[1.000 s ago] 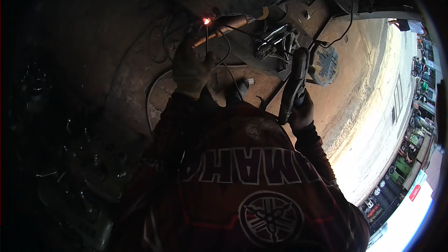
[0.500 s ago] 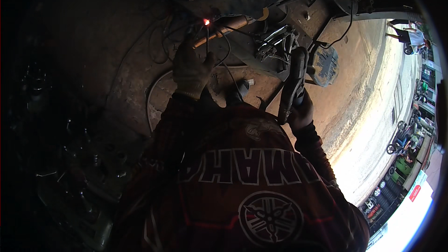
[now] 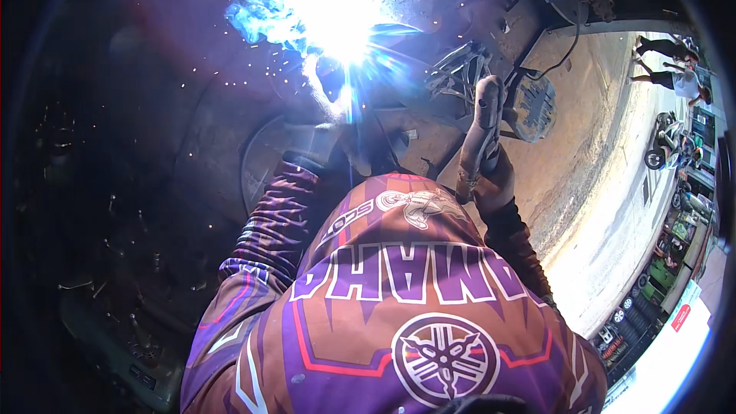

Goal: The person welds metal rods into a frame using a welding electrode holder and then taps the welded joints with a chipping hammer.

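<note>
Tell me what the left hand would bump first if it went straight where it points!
Probably the bright light just past the left hand, though glare hides the depth.

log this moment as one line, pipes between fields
left hand: gloved, near sparking blue-white arc, grip lost in glare | right hand: gripping long narrow object | things: scuffed plate | rest: two people outdoors

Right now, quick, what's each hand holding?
Left hand: can't tell; blue-white glare hides its grip.
Right hand: closed, holding a long, rounded, grey-brown object.
</note>
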`<control>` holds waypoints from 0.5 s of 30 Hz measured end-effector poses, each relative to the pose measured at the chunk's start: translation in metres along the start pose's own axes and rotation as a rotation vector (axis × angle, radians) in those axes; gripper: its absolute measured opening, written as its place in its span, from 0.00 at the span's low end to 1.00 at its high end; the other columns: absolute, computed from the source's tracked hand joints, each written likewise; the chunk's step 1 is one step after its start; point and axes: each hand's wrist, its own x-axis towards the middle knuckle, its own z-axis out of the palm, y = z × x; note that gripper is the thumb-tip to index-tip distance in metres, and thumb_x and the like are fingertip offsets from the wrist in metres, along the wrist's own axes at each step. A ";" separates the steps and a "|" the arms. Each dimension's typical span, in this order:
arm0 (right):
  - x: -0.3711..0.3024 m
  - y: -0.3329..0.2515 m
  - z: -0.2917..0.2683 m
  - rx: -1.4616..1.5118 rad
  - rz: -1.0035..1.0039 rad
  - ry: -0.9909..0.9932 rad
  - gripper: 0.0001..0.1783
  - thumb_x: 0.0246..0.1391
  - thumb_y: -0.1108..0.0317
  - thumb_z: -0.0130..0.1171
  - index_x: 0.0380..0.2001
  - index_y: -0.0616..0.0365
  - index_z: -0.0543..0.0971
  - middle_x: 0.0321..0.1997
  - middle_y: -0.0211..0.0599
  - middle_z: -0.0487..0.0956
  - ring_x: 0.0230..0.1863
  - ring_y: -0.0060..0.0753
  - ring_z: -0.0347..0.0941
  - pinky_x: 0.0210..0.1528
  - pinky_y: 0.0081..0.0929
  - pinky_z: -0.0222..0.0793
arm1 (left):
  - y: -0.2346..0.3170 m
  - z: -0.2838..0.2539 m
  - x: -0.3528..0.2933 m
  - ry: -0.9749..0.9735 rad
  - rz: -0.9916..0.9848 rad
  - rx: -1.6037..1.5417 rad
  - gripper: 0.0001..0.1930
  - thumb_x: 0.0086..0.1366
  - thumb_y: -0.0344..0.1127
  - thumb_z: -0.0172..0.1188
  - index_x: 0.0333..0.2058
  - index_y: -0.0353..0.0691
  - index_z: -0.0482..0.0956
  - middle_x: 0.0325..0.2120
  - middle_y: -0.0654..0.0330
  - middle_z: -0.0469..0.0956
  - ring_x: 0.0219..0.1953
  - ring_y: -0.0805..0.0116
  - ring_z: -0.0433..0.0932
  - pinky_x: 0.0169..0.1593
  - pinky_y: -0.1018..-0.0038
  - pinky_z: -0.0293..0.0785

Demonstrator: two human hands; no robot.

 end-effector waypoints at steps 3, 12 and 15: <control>0.000 0.004 0.004 -0.009 -0.050 0.059 0.24 0.51 0.65 0.64 0.49 0.60 0.69 0.38 0.26 0.75 0.37 0.19 0.72 0.38 0.21 0.70 | -0.005 0.004 -0.007 -0.035 -0.005 0.187 0.26 0.61 0.45 0.60 0.53 0.37 0.69 0.49 0.50 0.73 0.50 0.56 0.74 0.53 0.63 0.71; -0.001 -0.003 0.001 0.061 -0.086 0.128 0.22 0.48 0.69 0.65 0.46 0.60 0.71 0.36 0.26 0.76 0.35 0.19 0.73 0.38 0.21 0.71 | -0.001 -0.006 0.010 -0.137 0.050 0.024 0.36 0.53 0.44 0.67 0.59 0.38 0.64 0.51 0.51 0.72 0.52 0.55 0.73 0.54 0.64 0.72; -0.002 0.002 -0.001 -0.047 -0.056 0.068 0.24 0.48 0.67 0.65 0.47 0.61 0.70 0.38 0.28 0.77 0.37 0.20 0.74 0.40 0.21 0.71 | 0.004 -0.009 0.005 -0.054 0.060 0.098 0.38 0.51 0.43 0.68 0.58 0.35 0.64 0.51 0.51 0.72 0.53 0.56 0.73 0.54 0.65 0.72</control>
